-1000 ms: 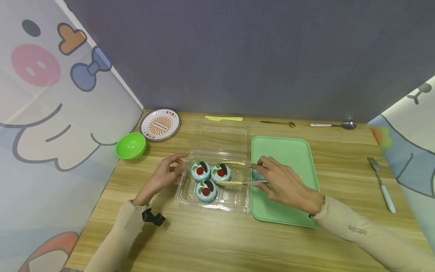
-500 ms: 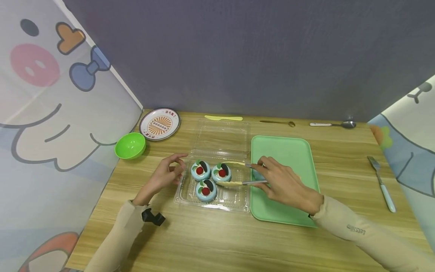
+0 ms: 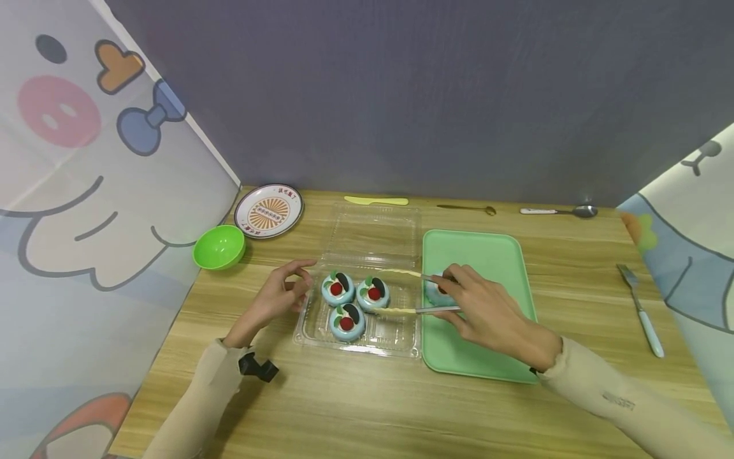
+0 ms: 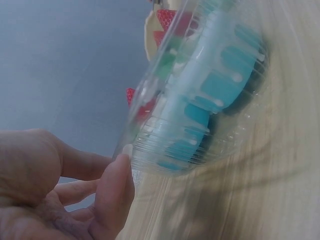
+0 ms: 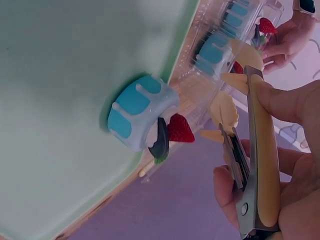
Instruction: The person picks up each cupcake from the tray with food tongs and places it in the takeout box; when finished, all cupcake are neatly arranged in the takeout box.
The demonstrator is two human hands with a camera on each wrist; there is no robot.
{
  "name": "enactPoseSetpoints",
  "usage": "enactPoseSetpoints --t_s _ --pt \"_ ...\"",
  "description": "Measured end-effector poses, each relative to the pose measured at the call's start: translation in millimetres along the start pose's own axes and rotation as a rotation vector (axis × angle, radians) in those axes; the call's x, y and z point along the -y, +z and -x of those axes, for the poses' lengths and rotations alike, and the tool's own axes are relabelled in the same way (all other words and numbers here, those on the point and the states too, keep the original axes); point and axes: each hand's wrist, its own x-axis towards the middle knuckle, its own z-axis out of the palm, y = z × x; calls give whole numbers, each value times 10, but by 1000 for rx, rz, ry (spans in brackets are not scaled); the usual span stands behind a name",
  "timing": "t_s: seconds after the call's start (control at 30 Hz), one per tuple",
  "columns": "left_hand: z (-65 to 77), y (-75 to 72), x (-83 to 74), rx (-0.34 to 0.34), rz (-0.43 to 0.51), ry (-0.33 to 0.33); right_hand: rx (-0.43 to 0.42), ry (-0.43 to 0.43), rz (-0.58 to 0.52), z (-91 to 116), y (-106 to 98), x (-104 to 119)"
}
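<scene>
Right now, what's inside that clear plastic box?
Three round blue cakes topped with red berries; yellow-tipped metal tongs flank one. The clear plastic box floor beneath the cakes is covered.

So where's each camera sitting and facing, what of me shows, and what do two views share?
Head: worn on your head, facing forward and down over the table; left hand, right hand and sleeves show.
Left wrist: worn there, facing the side of the clear container; that hand's fingers show.
Right wrist: worn there, facing the tongs your right hand holds and a cake on the green tray; left hand beyond.
Head and right wrist share the tongs and tray.
</scene>
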Motion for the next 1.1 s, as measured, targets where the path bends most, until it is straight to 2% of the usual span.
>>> enactPoseSetpoints --t_s 0.37,0.6,0.9,1.1 --pt "4 -19 26 0 -1 -3 -110 46 29 171 -187 -118" --pt "-5 -25 39 6 3 5 -135 145 46 324 -371 -255" --pt "-23 -11 31 6 32 -2 -160 253 53 674 -560 -412" --pt "-19 -13 14 10 42 -12 -157 313 86 914 -577 -462"
